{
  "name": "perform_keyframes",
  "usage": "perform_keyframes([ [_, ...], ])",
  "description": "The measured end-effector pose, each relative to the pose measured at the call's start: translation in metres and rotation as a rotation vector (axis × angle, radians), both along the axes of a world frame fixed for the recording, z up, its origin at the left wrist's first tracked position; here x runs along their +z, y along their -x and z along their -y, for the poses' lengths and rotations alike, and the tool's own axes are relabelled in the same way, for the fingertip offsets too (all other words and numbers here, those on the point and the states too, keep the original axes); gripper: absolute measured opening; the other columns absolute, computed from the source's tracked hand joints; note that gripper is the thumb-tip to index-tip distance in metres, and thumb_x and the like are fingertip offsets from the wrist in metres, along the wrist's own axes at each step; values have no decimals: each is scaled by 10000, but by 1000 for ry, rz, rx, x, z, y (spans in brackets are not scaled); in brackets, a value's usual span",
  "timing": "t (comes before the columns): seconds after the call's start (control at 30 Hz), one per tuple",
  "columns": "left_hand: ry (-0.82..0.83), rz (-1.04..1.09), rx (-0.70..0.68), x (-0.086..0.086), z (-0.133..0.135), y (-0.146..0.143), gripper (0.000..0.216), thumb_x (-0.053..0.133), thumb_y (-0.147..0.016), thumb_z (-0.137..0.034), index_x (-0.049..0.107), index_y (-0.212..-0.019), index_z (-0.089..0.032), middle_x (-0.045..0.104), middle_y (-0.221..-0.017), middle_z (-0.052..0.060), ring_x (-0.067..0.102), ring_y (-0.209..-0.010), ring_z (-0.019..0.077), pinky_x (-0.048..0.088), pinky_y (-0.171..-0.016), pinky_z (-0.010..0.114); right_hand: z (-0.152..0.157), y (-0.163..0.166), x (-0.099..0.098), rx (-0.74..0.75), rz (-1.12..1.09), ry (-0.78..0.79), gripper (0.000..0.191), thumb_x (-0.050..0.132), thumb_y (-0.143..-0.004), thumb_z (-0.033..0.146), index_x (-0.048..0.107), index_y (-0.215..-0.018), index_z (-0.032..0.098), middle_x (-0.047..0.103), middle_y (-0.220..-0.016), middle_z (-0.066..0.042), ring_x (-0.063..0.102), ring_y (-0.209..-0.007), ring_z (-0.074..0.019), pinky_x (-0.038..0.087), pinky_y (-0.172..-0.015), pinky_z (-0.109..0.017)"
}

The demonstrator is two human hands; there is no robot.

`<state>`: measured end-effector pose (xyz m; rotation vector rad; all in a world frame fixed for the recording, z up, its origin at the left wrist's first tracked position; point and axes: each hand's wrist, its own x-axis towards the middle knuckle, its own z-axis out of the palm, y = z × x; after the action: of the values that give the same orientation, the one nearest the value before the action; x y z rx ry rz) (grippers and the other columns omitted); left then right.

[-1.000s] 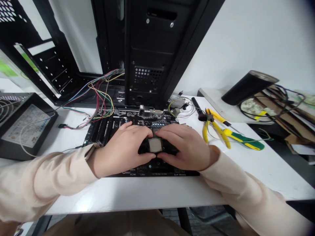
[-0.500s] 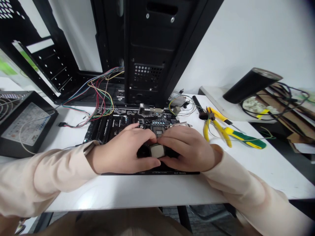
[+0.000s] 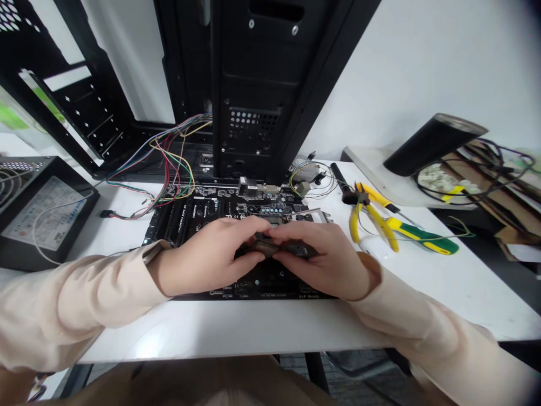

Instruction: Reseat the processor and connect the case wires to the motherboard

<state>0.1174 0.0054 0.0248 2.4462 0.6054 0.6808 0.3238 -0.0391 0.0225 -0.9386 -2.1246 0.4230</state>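
Above a black motherboard on the white table, my two hands meet and pinch a processor with dark plastic around it. It is tilted, so mostly a thin dark edge shows. My left hand grips its left side between thumb and fingers. On the right side, my right hand is closed on a dark plastic piece that meets the processor. Just beyond my fingertips lies the processor socket, mostly covered by them. A metal lever frame sticks out behind my right hand.
A black computer case stands behind the motherboard, with coloured wires trailing out. At left sits a power supply. To the right lie yellow-handled pliers, a green-yellow screwdriver and a black cylinder.
The processor has been tilted, so its pale square face no longer shows. Both thumbs have moved up slightly, nearer the fingers.
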Motion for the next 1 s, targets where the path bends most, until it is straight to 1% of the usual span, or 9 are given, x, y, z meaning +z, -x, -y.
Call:
perform_keyframes([
  [0.1,-20,-20,-3,1,1,0,224,500,-903,-205,558,-1119,-193,697,-964,16,660,-841,150,503,-766,265,0,5,0,-22,-280,327,264,583,-756,71,620,-985,198,731,-868,-23,706,-736,-120,596,-675,-231],
  [0.17,-23,-46,5,1,1,0,245,506,-910,-212,561,-1148,-191,700,-957,14,663,-870,153,508,-808,273,-1,8,2,-37,-426,494,235,613,-714,76,613,-923,183,708,-796,-10,682,-673,-107,579,-620,-216],
  [0.27,4,-110,48,3,2,-1,300,556,-888,-229,551,-1184,-183,699,-951,18,664,-927,172,517,-835,288,-3,10,4,-60,-542,660,221,655,-643,61,582,-820,172,648,-697,29,623,-573,-73,531,-531,-179],
  [0.37,28,-153,80,4,2,-1,405,660,-824,-272,534,-1203,-204,698,-1001,18,662,-957,191,524,-850,304,-4,10,7,-78,-615,765,232,674,-608,62,542,-763,173,618,-668,50,604,-543,-63,523,-505,-174],
  [0.47,19,-146,114,4,1,-2,464,725,-769,-268,530,-1188,-215,691,-1057,21,666,-961,196,523,-864,312,-5,8,9,-92,-647,827,243,686,-597,68,528,-752,171,602,-647,63,604,-522,-63,524,-492,-175],
  [0.6,12,-120,127,4,2,-2,401,712,-776,-224,536,-1137,-208,696,-1016,0,675,-925,177,518,-858,294,-5,7,10,-74,-693,865,249,696,-603,75,540,-775,165,604,-662,62,592,-518,-54,524,-479,-169],
  [0.8,-53,-117,119,5,3,-2,366,736,-760,-257,555,-1072,-196,684,-977,5,658,-905,181,500,-889,327,-5,6,10,-36,-693,867,237,689,-621,74,547,-787,164,605,-670,58,585,-530,-52,527,-490,-175],
  [1.0,-37,-126,106,5,2,-2,360,765,-738,-300,553,-1013,-201,665,-903,-14,644,-860,177,480,-911,351,-4,6,11,-31,-667,854,232,688,-641,76,557,-810,166,614,-673,50,585,-543,-53,538,-503,-176],
])
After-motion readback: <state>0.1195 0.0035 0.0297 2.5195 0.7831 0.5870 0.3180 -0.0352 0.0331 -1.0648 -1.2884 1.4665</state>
